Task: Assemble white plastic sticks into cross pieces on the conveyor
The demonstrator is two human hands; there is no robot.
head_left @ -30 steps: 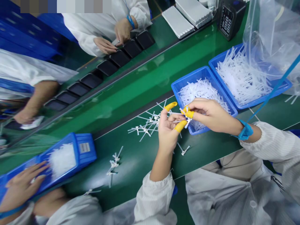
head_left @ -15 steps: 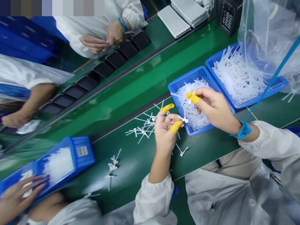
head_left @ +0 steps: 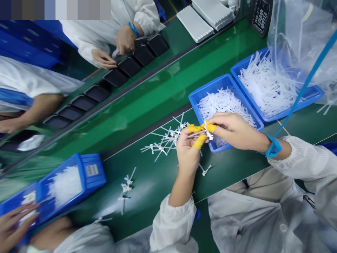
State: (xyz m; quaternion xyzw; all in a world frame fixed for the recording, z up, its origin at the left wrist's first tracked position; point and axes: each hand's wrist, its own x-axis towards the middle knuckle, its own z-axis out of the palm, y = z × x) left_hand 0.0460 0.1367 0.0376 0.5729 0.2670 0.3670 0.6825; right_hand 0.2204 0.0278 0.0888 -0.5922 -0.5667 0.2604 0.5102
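My left hand (head_left: pixel 189 149), with yellow covers on thumb and forefinger, pinches a small white piece with thin strips (head_left: pixel 210 135). Its fingertips meet those of my right hand (head_left: pixel 231 128), which also wears yellow covers and is closed on the same piece. Both hands are over the near left corner of a blue bin (head_left: pixel 193 100) full of thin white strips (head_left: pixel 223 102). Left of my left hand, several white pieces with strips (head_left: pixel 168 138) lie in a loose pile on the green table. A single such piece (head_left: pixel 205 171) lies below the bin.
A second blue bin of strips (head_left: pixel 271 84) adjoins at the right, beneath a clear plastic bag (head_left: pixel 295 42). Small pieces (head_left: pixel 126 188) lie further left. A co-worker's hand (head_left: pixel 15 225) reaches into blue bins (head_left: pixel 79 189). Across the table, others work by black trays (head_left: pixel 116 78).
My right hand has moved down and left from above the strips to meet my left hand. My left forefinger has closed down onto the piece. Across the table, a person's hands have separated.
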